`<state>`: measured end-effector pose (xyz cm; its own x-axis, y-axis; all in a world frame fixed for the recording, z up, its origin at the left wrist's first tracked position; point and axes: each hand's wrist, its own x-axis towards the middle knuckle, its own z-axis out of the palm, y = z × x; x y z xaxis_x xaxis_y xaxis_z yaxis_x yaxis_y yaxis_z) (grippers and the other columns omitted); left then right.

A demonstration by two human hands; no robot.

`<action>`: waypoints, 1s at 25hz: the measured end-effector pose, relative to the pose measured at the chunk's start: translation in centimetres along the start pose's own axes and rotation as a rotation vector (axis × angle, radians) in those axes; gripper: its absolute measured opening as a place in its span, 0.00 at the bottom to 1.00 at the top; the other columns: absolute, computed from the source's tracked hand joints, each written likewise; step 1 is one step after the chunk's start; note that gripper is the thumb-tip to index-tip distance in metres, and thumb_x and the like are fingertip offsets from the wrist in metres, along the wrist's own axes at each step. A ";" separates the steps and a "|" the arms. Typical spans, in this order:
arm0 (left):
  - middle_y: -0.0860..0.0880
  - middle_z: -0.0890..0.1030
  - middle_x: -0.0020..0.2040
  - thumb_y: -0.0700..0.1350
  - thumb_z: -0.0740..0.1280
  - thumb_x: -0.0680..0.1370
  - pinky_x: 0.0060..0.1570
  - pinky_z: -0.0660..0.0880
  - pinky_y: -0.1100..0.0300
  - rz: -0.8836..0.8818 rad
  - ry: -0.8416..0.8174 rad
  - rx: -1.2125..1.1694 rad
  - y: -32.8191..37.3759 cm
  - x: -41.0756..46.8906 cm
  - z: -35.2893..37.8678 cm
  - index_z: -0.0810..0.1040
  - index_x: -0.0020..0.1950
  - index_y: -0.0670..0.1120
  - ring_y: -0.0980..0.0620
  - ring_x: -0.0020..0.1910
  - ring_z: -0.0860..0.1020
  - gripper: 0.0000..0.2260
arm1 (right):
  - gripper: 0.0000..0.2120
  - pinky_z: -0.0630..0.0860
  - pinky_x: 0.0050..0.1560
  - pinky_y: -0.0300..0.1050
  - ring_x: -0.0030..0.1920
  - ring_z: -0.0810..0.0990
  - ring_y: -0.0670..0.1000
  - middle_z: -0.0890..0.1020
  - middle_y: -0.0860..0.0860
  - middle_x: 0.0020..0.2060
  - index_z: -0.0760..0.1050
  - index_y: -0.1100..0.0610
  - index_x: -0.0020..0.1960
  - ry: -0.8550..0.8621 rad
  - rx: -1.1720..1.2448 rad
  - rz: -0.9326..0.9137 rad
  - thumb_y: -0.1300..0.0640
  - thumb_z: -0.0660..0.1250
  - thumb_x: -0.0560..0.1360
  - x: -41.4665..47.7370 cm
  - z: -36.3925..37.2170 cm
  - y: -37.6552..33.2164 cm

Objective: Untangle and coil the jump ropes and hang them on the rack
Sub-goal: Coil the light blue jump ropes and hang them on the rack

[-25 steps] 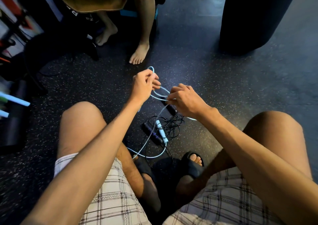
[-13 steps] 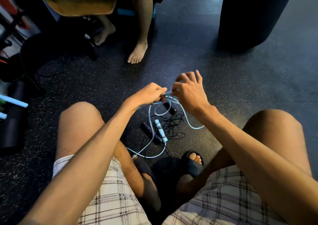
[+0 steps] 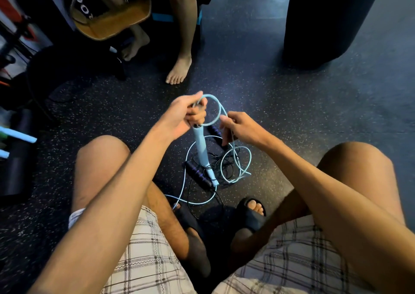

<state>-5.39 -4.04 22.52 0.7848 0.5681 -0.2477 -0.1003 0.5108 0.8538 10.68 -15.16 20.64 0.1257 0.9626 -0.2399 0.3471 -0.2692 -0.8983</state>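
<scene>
A light blue jump rope (image 3: 235, 159) and a thin black jump rope (image 3: 221, 162) lie tangled on the dark floor between my knees. My left hand (image 3: 186, 116) is closed on the top of a light blue handle (image 3: 201, 147), which hangs straight down, and on a loop of the blue cord. My right hand (image 3: 238, 127) pinches the same blue cord just to the right, and a loop arcs between the two hands. A second blue handle (image 3: 213, 177) and a dark purple-ringed handle (image 3: 198, 174) lie in the pile. No rack is in view.
A seated person's bare feet (image 3: 178, 71) rest on the floor just beyond the ropes, with a cap (image 3: 110, 8) held above. A black punching bag (image 3: 325, 19) stands at the back right. Dark gear and light blue tubes (image 3: 18, 136) crowd the left edge.
My left hand has risen and lifted a blue handle off the floor so it hangs. My right hand has closed from spread fingers onto the blue cord, and the loop between them is taller.
</scene>
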 end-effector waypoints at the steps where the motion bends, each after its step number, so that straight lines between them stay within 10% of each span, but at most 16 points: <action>1: 0.55 0.57 0.23 0.46 0.55 0.84 0.29 0.54 0.61 0.025 0.029 -0.109 0.4 0.0 -0.3 0.73 0.41 0.44 0.57 0.23 0.53 0.15 | 0.13 0.79 0.37 0.53 0.39 0.83 0.69 0.84 0.65 0.36 0.71 0.62 0.48 -0.036 0.001 0.035 0.54 0.57 0.84 -0.2 0.1 0.2; 7: 0.49 0.72 0.28 0.43 0.55 0.84 0.34 0.72 0.60 0.308 0.371 -0.387 1.4 0.6 -2.1 0.74 0.45 0.40 0.53 0.27 0.70 0.13 | 0.05 0.83 0.36 0.56 0.35 0.84 0.62 0.84 0.64 0.38 0.64 0.62 0.55 -0.206 0.053 0.211 0.61 0.57 0.84 -1.3 0.9 1.2; 13: 0.44 0.82 0.30 0.41 0.57 0.84 0.36 0.81 0.55 0.454 0.582 0.274 -0.3 1.1 -2.9 0.75 0.47 0.35 0.45 0.31 0.83 0.12 | 0.04 0.71 0.34 0.38 0.31 0.76 0.44 0.81 0.50 0.34 0.76 0.55 0.45 -0.064 -0.318 -0.120 0.57 0.68 0.79 0.1 0.9 0.9; 25: 0.45 0.74 0.26 0.44 0.56 0.84 0.24 0.66 0.62 -0.126 0.029 0.605 -2.2 0.2 0.0 0.80 0.49 0.34 0.52 0.21 0.69 0.18 | 0.10 0.63 0.30 0.38 0.28 0.67 0.43 0.72 0.44 0.29 0.76 0.60 0.46 0.399 -0.301 -0.306 0.57 0.61 0.82 0.0 -1.3 0.5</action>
<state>-4.98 -5.09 20.56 0.7505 0.5487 -0.3683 0.3633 0.1230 0.9235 12.01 -15.33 20.70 0.2983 0.9280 0.2234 0.6643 -0.0338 -0.7467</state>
